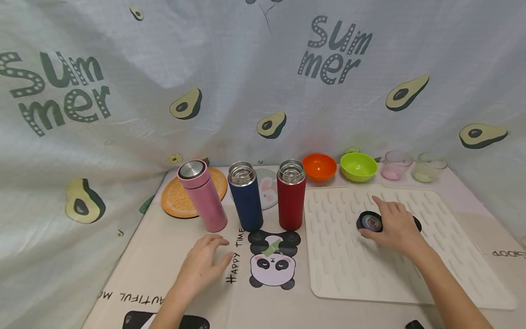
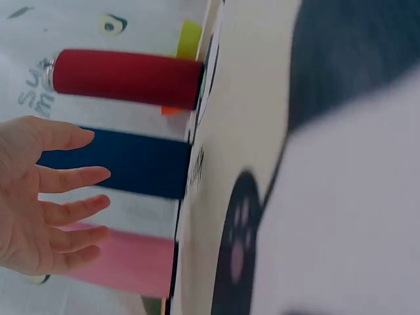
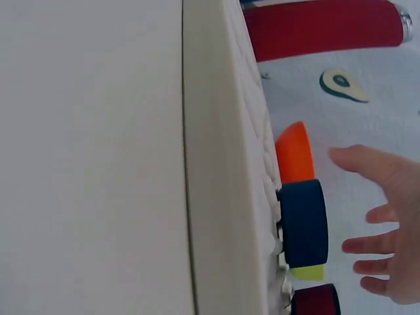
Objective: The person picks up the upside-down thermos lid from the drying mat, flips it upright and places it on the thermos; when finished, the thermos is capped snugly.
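Observation:
Three tall bottles stand upright in a row: a pink bottle [image 1: 207, 203] with its steel-topped lid on, a blue bottle [image 1: 248, 203] and a red bottle [image 1: 291, 201], both with bare steel mouths. My left hand [image 1: 201, 265] hovers in front of the pink and blue ones, fingers spread and holding nothing. On the white ridged mat [image 1: 349, 274] lie a blue lid [image 3: 305, 222] and a red lid [image 3: 316, 300]. My right hand [image 1: 394, 226] is just above the blue lid, apart from it in the right wrist view, fingers extended. It partly hides the red lid in the head view.
Along the back stand an orange bowl [image 1: 319, 167], a green bowl [image 1: 358, 167], a pink glass [image 1: 396, 165] and a greenish glass [image 1: 428, 167]. An orange-slice round mat [image 1: 176, 201] lies behind the pink bottle. A printed curtain [image 1: 230, 68] hangs behind the table.

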Action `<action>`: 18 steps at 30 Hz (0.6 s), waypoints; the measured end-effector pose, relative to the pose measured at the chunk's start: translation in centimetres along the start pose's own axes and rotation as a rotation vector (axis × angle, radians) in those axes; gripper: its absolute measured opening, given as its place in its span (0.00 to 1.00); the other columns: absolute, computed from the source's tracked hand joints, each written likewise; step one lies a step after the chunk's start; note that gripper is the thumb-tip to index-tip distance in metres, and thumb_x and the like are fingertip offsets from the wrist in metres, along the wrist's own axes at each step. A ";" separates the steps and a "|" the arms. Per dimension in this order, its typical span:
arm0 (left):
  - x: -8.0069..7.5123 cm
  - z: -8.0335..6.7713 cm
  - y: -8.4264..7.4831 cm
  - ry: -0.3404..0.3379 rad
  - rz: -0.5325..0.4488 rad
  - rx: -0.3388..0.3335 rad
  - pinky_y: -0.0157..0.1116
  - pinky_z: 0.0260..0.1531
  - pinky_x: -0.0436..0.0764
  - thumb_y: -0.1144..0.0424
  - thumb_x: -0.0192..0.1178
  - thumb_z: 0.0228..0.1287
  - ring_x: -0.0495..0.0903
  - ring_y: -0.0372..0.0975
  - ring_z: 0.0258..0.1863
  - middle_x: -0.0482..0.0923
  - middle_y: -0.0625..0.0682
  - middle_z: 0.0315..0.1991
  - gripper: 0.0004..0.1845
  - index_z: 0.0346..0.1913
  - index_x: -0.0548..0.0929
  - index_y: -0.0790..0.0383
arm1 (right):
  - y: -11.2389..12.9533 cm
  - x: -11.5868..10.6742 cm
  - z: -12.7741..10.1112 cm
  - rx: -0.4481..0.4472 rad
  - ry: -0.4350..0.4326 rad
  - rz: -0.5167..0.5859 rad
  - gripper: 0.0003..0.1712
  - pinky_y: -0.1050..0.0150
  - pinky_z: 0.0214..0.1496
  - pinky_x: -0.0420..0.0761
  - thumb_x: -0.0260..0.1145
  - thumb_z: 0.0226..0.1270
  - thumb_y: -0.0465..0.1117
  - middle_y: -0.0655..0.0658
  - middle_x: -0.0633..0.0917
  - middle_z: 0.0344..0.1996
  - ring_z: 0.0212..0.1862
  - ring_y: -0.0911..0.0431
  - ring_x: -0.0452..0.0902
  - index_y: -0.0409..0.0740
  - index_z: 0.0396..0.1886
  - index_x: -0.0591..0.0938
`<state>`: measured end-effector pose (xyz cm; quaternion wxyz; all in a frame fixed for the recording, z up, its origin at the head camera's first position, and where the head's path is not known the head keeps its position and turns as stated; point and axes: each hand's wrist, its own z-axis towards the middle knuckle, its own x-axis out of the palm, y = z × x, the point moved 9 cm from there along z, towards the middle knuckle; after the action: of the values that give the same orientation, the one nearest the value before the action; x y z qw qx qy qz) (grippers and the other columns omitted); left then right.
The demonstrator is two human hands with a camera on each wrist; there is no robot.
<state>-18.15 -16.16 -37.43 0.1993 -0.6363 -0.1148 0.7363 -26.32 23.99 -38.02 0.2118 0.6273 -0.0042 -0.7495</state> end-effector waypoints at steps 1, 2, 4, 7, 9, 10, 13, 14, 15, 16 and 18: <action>0.3 0.0 -0.5 -0.005 -0.005 0.021 0.50 0.50 0.71 0.58 0.66 0.52 0.72 0.48 0.51 0.76 0.54 0.47 0.14 0.41 0.82 0.59 | -0.5 0.3 -0.1 0.011 0.012 -0.018 0.56 0.32 0.48 0.60 0.71 0.44 0.60 0.23 0.68 0.51 0.53 0.30 0.58 0.31 0.64 0.60; 0.5 0.1 -1.0 -0.008 -0.011 0.037 0.49 0.49 0.71 0.59 0.67 0.51 0.73 0.48 0.51 0.76 0.53 0.47 0.13 0.40 0.82 0.58 | -0.9 0.6 -0.2 0.024 0.029 -0.032 0.56 0.33 0.49 0.60 0.71 0.43 0.62 0.23 0.69 0.51 0.53 0.30 0.58 0.31 0.64 0.61; 1.0 0.1 -1.8 -0.008 -0.023 0.068 0.48 0.48 0.72 0.59 0.67 0.50 0.73 0.46 0.50 0.76 0.51 0.46 0.13 0.40 0.82 0.57 | -1.5 1.3 -0.2 0.038 0.053 -0.053 0.56 0.33 0.49 0.60 0.71 0.41 0.64 0.24 0.70 0.50 0.54 0.31 0.59 0.31 0.62 0.63; 1.7 0.1 -2.7 0.018 -0.044 0.102 0.46 0.48 0.73 0.59 0.67 0.51 0.74 0.45 0.50 0.77 0.50 0.46 0.12 0.40 0.82 0.56 | -1.6 2.2 -0.2 0.041 0.080 -0.084 0.51 0.35 0.51 0.61 0.71 0.42 0.62 0.25 0.73 0.48 0.53 0.32 0.62 0.29 0.57 0.68; 2.1 0.0 -3.1 0.038 -0.062 0.119 0.45 0.48 0.74 0.59 0.67 0.51 0.74 0.44 0.49 0.77 0.49 0.45 0.12 0.39 0.82 0.56 | -1.7 2.6 -0.2 0.040 0.091 -0.092 0.48 0.36 0.52 0.61 0.70 0.44 0.60 0.26 0.74 0.47 0.52 0.33 0.64 0.28 0.55 0.70; 2.2 0.0 -3.2 0.045 -0.069 0.125 0.44 0.48 0.74 0.60 0.66 0.52 0.74 0.44 0.49 0.77 0.49 0.45 0.11 0.40 0.82 0.56 | -1.6 2.7 -0.2 0.036 0.091 -0.097 0.46 0.37 0.52 0.62 0.70 0.45 0.59 0.26 0.75 0.46 0.52 0.33 0.65 0.27 0.54 0.70; 2.4 0.0 -3.7 0.042 -0.087 0.154 0.43 0.47 0.75 0.60 0.66 0.52 0.75 0.42 0.47 0.78 0.47 0.43 0.11 0.39 0.82 0.56 | -1.7 2.7 -0.2 0.033 0.073 -0.093 0.43 0.38 0.53 0.62 0.71 0.46 0.55 0.26 0.75 0.45 0.51 0.34 0.67 0.26 0.52 0.71; 2.4 0.0 -3.8 0.035 -0.092 0.169 0.42 0.46 0.75 0.60 0.67 0.52 0.75 0.41 0.46 0.78 0.47 0.42 0.10 0.38 0.82 0.56 | -1.7 2.6 -0.1 0.031 0.063 -0.084 0.42 0.38 0.53 0.62 0.71 0.46 0.54 0.27 0.76 0.45 0.51 0.34 0.67 0.27 0.52 0.71; 2.5 0.0 -3.9 0.029 -0.093 0.182 0.42 0.46 0.75 0.60 0.67 0.51 0.76 0.40 0.46 0.78 0.46 0.41 0.10 0.38 0.82 0.56 | -1.7 2.5 -0.1 0.026 0.051 -0.075 0.42 0.38 0.53 0.62 0.72 0.46 0.54 0.27 0.76 0.45 0.51 0.34 0.67 0.27 0.52 0.71; 2.5 0.0 -4.0 0.024 -0.093 0.194 0.41 0.46 0.75 0.60 0.67 0.52 0.76 0.39 0.45 0.79 0.46 0.41 0.09 0.37 0.82 0.56 | -1.6 2.4 -0.1 0.019 0.036 -0.067 0.41 0.38 0.53 0.62 0.72 0.45 0.53 0.27 0.76 0.45 0.51 0.34 0.67 0.27 0.51 0.72; 2.6 -0.1 -4.2 0.022 -0.103 0.213 0.41 0.46 0.75 0.60 0.66 0.52 0.76 0.39 0.44 0.79 0.46 0.40 0.07 0.35 0.82 0.55 | -1.5 2.2 0.0 0.003 0.008 -0.048 0.41 0.38 0.52 0.62 0.73 0.43 0.53 0.27 0.76 0.45 0.51 0.35 0.67 0.28 0.51 0.72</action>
<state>-17.76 -11.28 -37.94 0.3046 -0.6128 -0.0665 0.7262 -27.06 24.63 -40.45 0.1926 0.6304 0.0106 -0.7519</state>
